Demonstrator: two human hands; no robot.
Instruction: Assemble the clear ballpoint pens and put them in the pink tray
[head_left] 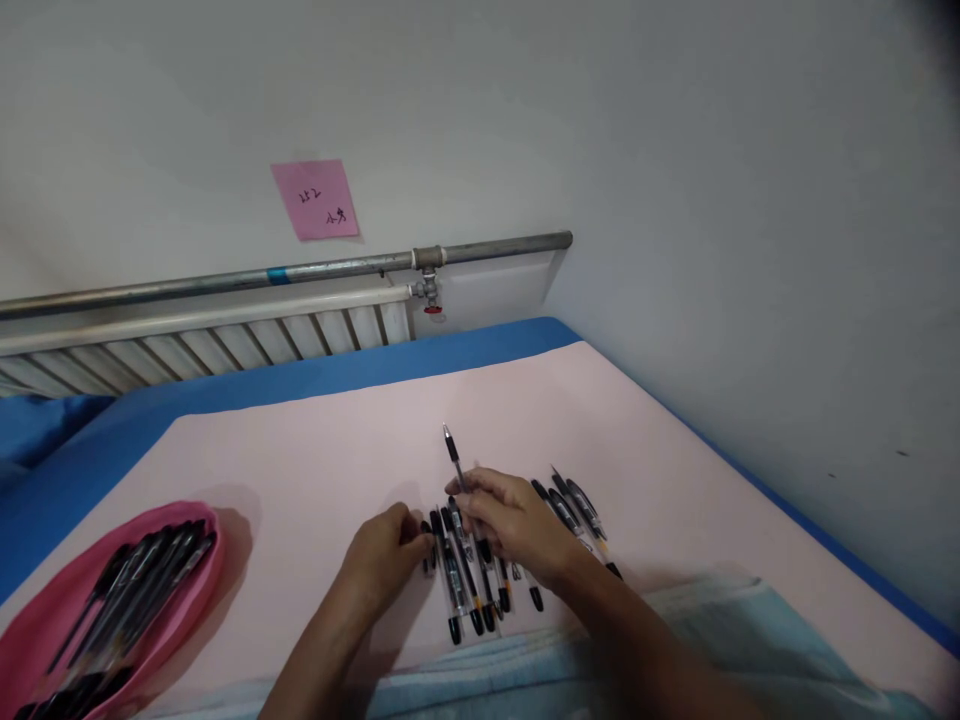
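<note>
My right hand (514, 520) is closed on a clear pen with black ends (452, 452), whose tip sticks up and away from me. It hovers over a row of several similar pens (469, 590) lying on the pink sheet (337, 450). My left hand (390, 552) sits just left of that row, its fingers curled against the nearest pen. More pens (574, 505) lie to the right of my right hand.
A pink tray (45, 620) full of several black pens sits at the lower left. Light blue cloth (675, 640) covers the near edge. A blue surface (300, 375) borders the pink sheet. A radiator (225, 340), a pipe (300, 270) and a pink note (315, 198) are on the wall.
</note>
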